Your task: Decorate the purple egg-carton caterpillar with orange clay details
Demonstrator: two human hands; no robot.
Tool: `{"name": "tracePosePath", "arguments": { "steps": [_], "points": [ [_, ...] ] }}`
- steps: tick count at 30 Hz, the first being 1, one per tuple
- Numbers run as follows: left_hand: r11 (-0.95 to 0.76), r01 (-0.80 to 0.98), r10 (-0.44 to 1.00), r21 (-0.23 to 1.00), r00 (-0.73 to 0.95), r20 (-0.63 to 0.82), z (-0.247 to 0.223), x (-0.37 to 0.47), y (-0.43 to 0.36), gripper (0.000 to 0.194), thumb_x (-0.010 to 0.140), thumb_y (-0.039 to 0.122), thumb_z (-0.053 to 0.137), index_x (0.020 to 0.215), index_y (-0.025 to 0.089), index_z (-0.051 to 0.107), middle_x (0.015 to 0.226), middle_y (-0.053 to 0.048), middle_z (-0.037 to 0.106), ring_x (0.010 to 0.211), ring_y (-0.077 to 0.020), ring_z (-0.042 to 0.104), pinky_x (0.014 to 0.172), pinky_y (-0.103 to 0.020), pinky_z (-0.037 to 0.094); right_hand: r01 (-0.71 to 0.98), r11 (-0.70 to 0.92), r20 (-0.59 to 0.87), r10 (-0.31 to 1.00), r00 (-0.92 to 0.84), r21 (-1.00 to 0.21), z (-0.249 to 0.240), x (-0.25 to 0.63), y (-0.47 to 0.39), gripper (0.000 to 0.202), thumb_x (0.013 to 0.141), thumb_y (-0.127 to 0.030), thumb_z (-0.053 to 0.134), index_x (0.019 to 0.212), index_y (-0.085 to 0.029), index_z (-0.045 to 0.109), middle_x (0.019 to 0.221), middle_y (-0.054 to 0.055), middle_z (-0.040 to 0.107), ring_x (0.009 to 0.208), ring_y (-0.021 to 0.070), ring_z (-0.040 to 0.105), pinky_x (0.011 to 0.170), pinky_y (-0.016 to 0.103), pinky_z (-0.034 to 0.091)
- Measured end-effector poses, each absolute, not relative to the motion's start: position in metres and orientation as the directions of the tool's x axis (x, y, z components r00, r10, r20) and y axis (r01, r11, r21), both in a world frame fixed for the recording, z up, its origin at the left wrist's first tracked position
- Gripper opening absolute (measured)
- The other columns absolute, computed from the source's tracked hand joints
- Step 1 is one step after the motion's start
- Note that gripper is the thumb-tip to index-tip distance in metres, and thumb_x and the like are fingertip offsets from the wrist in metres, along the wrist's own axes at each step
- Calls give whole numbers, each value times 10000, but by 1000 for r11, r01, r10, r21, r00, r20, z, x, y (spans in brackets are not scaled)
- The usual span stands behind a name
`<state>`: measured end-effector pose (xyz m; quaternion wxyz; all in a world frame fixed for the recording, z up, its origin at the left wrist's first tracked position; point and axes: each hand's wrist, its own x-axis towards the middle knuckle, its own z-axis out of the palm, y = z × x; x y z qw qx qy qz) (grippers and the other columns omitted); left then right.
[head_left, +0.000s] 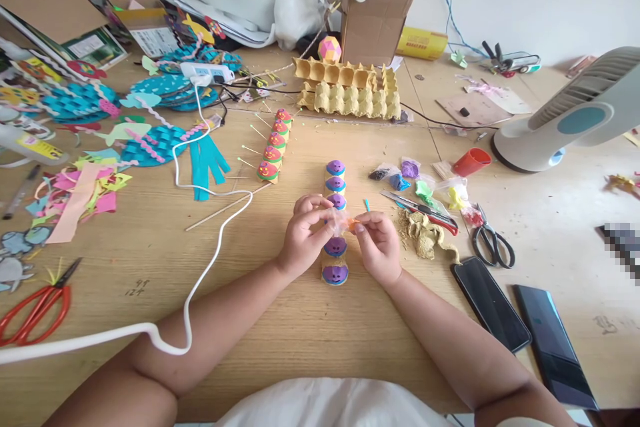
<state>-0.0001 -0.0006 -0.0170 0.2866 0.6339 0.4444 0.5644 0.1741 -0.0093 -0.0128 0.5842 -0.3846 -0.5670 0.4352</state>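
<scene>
My left hand (306, 235) pinches a small clear plastic bag (337, 221) above the table. The fingers of my right hand (379, 247) are closed on a bit of orange modelling clay (352, 224) at the bag's right side. Beneath both hands lies an egg-carton strip (335, 275) whose cups carry purple clay faces on blue; my fingers and the bag hide its middle. A second strip with red and green clay cups (273, 151) sits farther off to the left, with thin pale-tipped sticks along its side.
Small bags of coloured clay (425, 192), a utility knife (440, 217), scissors (493, 240) and two phones (493, 303) lie right. Egg cartons (350, 99) stand behind, a white fan (565, 113) far right. A white cable (220, 240) crosses the left, near red-handled scissors (43, 307).
</scene>
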Motion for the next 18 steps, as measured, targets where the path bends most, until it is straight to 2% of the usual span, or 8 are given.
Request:
{"name": "tracePosePath", "arguments": {
  "steps": [5, 11, 18],
  "points": [
    [-306, 74, 937, 949, -154, 314, -23, 0, 3, 183, 955, 401, 706, 957, 241, 795, 1159, -74, 642, 1177, -212, 630, 1080, -382, 498, -134, 340, 314, 932, 183, -931, -12, 174, -1, 144, 962, -366, 698, 962, -244, 623, 837, -5, 653, 733, 134, 623, 705, 287, 542],
    [-268, -16, 962, 963, -63, 266, -19, 3, 0, 221, 978, 405, 676, 1091, 268, 808, 1189, -78, 661, 1222, -211, 619, 1061, -350, 521, -149, 284, 265, 955, 135, -947, -11, 172, 0, 167, 955, -392, 695, 985, -245, 620, 861, -1, 651, 748, 139, 620, 737, 307, 556],
    [-310, 25, 951, 950, -4, 310, -16, 3, -1, 275, 1041, 399, 566, 1118, 265, 794, 1230, -78, 662, 1256, -210, 599, 1098, -361, 500, -141, 297, 280, 951, 131, -944, -9, 172, 0, 166, 962, -396, 687, 1020, -253, 624, 879, -2, 646, 749, 133, 618, 734, 302, 567]
  ]
}}
